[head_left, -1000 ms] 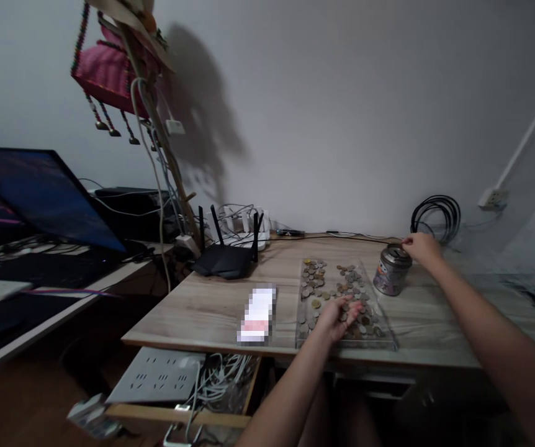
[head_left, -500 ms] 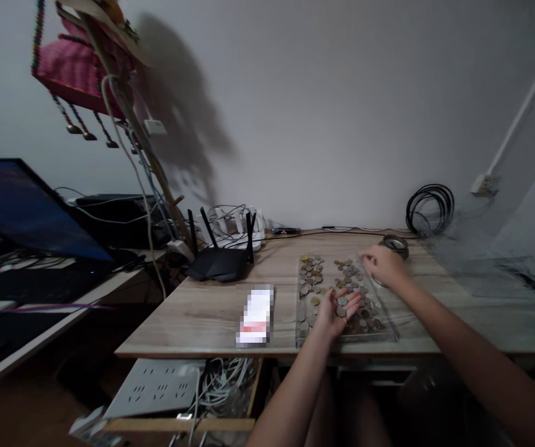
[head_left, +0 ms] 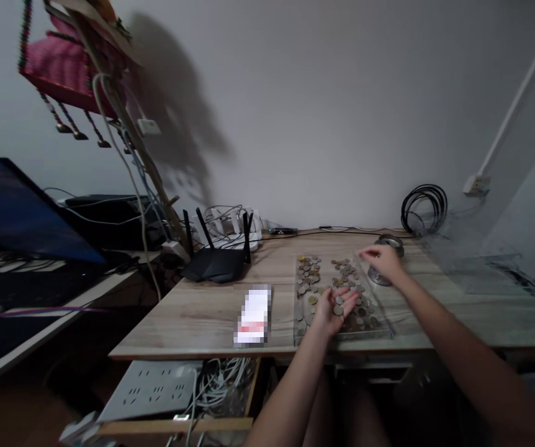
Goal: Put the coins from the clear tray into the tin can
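Note:
My left hand (head_left: 331,312) is palm up over a shallow clear tray (head_left: 370,335), its fingers stretched out with a few silver coins (head_left: 338,309) resting on the palm and fingers. Many loose coins (head_left: 342,268), silver, brass and brown, lie in groups across the tray. Above the tray's far right corner, my right hand (head_left: 385,261) has thumb and fingers pinched together. Whatever is between those fingertips is too small to make out. Just below that hand sits a round silver tin (head_left: 379,277), partly covered by it. Behind is another round metal piece (head_left: 394,243).
A phone with a lit, pixelated screen (head_left: 253,315) lies left of the tray. A black router (head_left: 216,264) with antennas stands farther back. Coiled black cable (head_left: 423,208) leans on the wall at right. Below the desk edge, an open drawer holds a power strip (head_left: 149,390) and white cables.
The view has shifted slightly right. My right hand has lifted a little, staying pinched, and more of the silver tin shows beneath it. My left hand keeps its palm-up pose with the coins.

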The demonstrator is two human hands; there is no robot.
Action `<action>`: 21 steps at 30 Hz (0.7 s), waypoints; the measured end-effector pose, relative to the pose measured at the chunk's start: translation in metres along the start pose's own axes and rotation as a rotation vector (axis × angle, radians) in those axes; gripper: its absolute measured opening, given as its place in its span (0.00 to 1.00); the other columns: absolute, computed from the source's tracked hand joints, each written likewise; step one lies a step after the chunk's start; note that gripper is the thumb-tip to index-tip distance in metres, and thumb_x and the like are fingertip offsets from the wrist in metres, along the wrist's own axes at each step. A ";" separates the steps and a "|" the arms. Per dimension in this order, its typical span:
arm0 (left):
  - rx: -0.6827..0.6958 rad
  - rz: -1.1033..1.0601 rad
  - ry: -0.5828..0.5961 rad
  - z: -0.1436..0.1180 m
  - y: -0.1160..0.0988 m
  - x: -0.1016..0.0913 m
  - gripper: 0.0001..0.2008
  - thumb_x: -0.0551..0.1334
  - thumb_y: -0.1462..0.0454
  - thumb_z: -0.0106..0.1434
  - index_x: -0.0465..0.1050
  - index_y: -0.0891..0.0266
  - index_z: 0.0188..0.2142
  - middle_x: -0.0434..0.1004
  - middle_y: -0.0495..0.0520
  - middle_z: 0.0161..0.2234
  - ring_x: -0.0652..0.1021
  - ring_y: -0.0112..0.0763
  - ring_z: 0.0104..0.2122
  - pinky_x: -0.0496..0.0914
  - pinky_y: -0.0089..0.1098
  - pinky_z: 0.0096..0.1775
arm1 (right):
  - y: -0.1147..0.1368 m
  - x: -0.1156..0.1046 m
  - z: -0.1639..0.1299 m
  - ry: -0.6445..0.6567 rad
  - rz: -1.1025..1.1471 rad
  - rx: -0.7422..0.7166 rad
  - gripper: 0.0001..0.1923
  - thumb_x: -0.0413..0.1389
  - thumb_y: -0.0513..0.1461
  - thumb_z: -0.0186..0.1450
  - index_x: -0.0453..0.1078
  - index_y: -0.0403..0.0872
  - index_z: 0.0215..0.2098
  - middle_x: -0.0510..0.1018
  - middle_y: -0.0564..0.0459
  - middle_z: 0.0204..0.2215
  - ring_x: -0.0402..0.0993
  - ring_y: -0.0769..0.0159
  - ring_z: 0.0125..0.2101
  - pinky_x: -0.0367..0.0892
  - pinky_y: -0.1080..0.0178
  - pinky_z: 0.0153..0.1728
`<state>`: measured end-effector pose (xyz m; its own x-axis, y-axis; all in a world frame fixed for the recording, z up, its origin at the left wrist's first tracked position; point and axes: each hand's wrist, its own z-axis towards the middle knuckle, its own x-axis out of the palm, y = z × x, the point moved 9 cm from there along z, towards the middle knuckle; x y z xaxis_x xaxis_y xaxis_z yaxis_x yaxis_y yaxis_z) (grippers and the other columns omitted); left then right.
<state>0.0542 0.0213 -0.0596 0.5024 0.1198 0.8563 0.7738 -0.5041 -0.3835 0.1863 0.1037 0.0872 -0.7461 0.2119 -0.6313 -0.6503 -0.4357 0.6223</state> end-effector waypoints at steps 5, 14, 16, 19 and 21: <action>0.017 0.008 -0.004 -0.001 -0.002 0.000 0.21 0.48 0.59 0.63 0.64 0.75 0.48 0.74 0.70 0.41 0.77 0.42 0.42 0.73 0.32 0.35 | -0.056 -0.093 0.037 -0.215 -0.506 0.403 0.10 0.56 0.43 0.51 0.76 0.47 0.28 0.78 0.47 0.29 0.72 0.59 0.30 0.63 0.63 0.29; 0.021 0.011 0.000 -0.002 -0.003 0.001 0.21 0.50 0.60 0.62 0.66 0.76 0.47 0.73 0.71 0.43 0.76 0.42 0.42 0.73 0.31 0.36 | -0.066 -0.077 0.043 -0.148 -0.682 0.444 0.09 0.56 0.40 0.52 0.76 0.47 0.28 0.77 0.44 0.31 0.72 0.57 0.33 0.63 0.61 0.30; 0.035 -0.010 0.010 -0.003 -0.005 0.002 0.22 0.50 0.59 0.62 0.66 0.77 0.47 0.73 0.72 0.43 0.76 0.42 0.42 0.72 0.31 0.36 | -0.053 -0.076 0.040 -0.127 -0.725 0.410 0.11 0.55 0.41 0.54 0.77 0.46 0.31 0.77 0.42 0.32 0.72 0.56 0.35 0.62 0.60 0.32; 0.072 -0.070 0.000 -0.004 -0.010 0.001 0.23 0.50 0.57 0.62 0.66 0.76 0.47 0.73 0.71 0.43 0.76 0.42 0.42 0.72 0.32 0.36 | -0.014 -0.066 0.022 -0.154 -0.707 0.262 0.16 0.51 0.45 0.60 0.75 0.46 0.39 0.77 0.42 0.35 0.71 0.56 0.37 0.62 0.60 0.35; 0.097 -0.111 -0.004 -0.004 -0.012 0.001 0.23 0.49 0.56 0.62 0.67 0.75 0.46 0.74 0.71 0.42 0.77 0.41 0.41 0.72 0.32 0.36 | 0.022 -0.037 0.002 -0.097 -0.605 0.044 0.18 0.48 0.46 0.63 0.74 0.49 0.43 0.76 0.46 0.37 0.70 0.60 0.38 0.61 0.62 0.36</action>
<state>0.0433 0.0241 -0.0529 0.4130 0.1740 0.8940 0.8582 -0.4028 -0.3181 0.1993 0.0880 0.1249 -0.2512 0.4900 -0.8347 -0.9663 -0.1774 0.1867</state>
